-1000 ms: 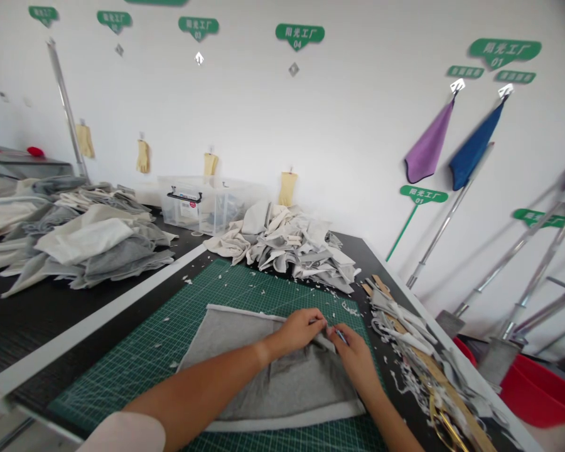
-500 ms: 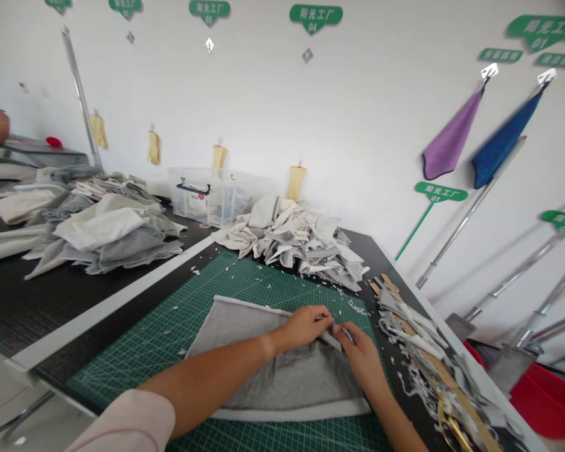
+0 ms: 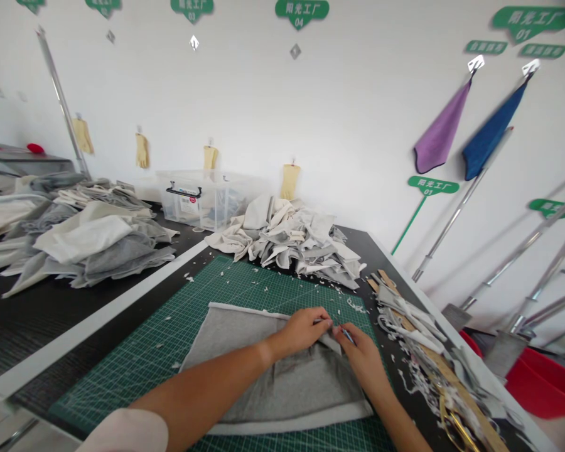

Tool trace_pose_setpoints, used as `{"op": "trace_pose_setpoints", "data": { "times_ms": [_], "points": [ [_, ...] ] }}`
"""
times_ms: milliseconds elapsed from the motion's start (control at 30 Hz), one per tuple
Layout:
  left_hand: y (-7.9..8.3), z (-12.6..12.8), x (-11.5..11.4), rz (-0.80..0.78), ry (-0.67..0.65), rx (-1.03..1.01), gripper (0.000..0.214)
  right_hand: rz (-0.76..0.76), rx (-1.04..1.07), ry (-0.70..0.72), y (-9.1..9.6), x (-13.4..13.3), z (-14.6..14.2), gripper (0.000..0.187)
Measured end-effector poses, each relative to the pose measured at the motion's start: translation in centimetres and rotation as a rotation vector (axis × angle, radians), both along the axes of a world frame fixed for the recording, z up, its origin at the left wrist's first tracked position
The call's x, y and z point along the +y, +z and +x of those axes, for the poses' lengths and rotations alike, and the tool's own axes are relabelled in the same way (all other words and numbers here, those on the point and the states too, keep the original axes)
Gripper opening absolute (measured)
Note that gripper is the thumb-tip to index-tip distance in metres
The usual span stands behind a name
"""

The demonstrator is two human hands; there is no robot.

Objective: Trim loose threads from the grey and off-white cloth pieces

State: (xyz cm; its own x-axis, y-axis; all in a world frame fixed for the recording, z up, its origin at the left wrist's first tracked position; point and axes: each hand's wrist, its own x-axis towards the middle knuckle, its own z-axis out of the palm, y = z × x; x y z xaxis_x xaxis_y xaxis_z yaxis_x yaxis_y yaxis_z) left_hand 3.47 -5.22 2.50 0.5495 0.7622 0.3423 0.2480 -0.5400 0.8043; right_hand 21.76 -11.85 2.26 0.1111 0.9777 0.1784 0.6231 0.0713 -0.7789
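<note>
Head view: grey fabric lies crosswise; left hand pinches its top hem, right hand clenches a small blue tool.

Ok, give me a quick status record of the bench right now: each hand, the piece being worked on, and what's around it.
left hand: pinching a fold of the grey knit fabric
right hand: fingers at the same fold, holding a small blue-tinged tool, type unclear
under the fabric: green cutting mat, scattered with scraps
right of mat: fabric strips on a wooden board, brass scissors
beyond mat: crumpled fabric pile, clear plastic box
</note>
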Motion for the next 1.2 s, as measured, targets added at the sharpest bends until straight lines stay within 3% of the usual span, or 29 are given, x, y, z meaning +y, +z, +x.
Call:
{"op": "trace_pose_setpoints", "data": {
  "times_ms": [700, 1200],
  "points": [
    [-0.8, 0.2, 0.2, 0.039, -0.020, -0.045, 0.029, 0.031, 0.024, -0.012, 0.1, 0.1, 0.2, 0.035],
    [-0.9, 0.3, 0.1, 0.017, -0.008, -0.087, 0.022, -0.027, 0.101, 0.017, -0.4, 0.8, 0.6, 0.041]
  ]
}}
